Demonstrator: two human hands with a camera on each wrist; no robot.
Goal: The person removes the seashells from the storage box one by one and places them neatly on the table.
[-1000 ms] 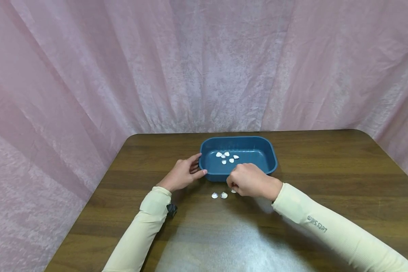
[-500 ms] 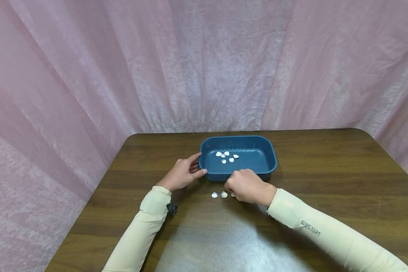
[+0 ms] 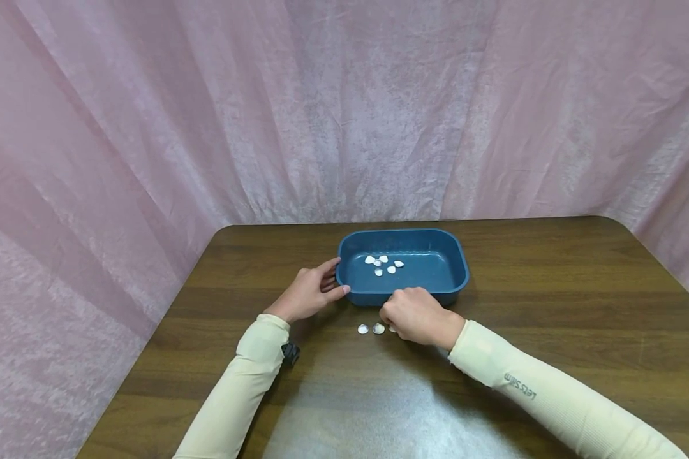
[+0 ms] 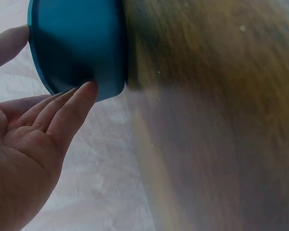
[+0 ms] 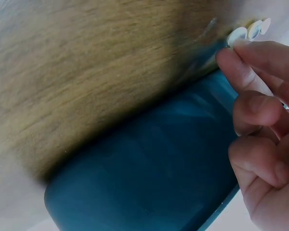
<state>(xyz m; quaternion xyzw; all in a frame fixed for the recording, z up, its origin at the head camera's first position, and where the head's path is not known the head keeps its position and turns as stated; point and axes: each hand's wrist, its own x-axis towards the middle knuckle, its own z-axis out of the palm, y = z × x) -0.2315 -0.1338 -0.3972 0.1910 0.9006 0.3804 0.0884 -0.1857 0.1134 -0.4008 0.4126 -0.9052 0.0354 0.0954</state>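
The left hand [image 3: 305, 294], spread, touches the blue tub [image 3: 369, 299] near nine o'clock; the right hand [image 3: 418, 313] pinches a white piece [image 5: 237, 36] outside six o'clock.

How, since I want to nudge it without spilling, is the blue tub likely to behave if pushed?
The blue tub is probably stiff, as its outline shows no sagging. It looks unlikely to tip, being low and broad-based. The small pale pieces scattered on its floor may slide about under a sudden shove, since bare floor lies around the group.
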